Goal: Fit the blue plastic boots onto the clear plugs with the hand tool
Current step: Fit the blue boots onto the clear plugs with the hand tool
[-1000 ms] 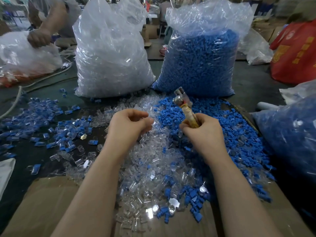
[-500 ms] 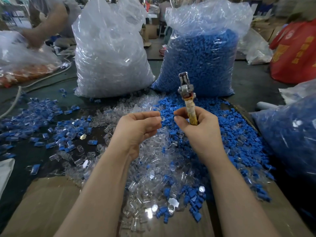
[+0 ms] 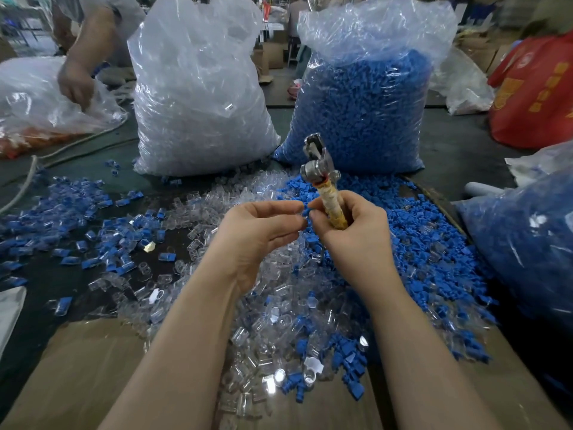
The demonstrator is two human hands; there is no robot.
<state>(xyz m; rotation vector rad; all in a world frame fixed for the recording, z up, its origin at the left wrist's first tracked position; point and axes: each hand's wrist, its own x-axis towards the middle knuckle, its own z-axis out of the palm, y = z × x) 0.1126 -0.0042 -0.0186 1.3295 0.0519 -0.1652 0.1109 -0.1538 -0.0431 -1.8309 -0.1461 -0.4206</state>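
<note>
cardboard sheet (image 3: pixel 77 377) covers the near edge of the worktop (image 3: pixel 459 144); on it and beyond, a heap of clear plugs (image 3: pixel 279 308) mid-worktop; loose blue boots (image 3: pixel 434 252) piled toward the right edge, more mixed with clear pieces toward the left edge; left hand (image 3: pixel 257 231) raised over the heap, fingertips pinched on something small and clear, cannot tell what; right hand (image 3: pixel 350 231) touching it fingertip to fingertip, fingers wrapped round the taped handle of the hand tool (image 3: pixel 322 178), metal head up; a blue piece sits between the fingertips of both hands; far side: bag of clear parts (image 3: pixel 198 88), bag of blue boots (image 3: pixel 366 100); far left corner, another person's hand (image 3: pixel 76 85) on a clear bag (image 3: pixel 37 97); red bag (image 3: pixel 533 94) far right.
</note>
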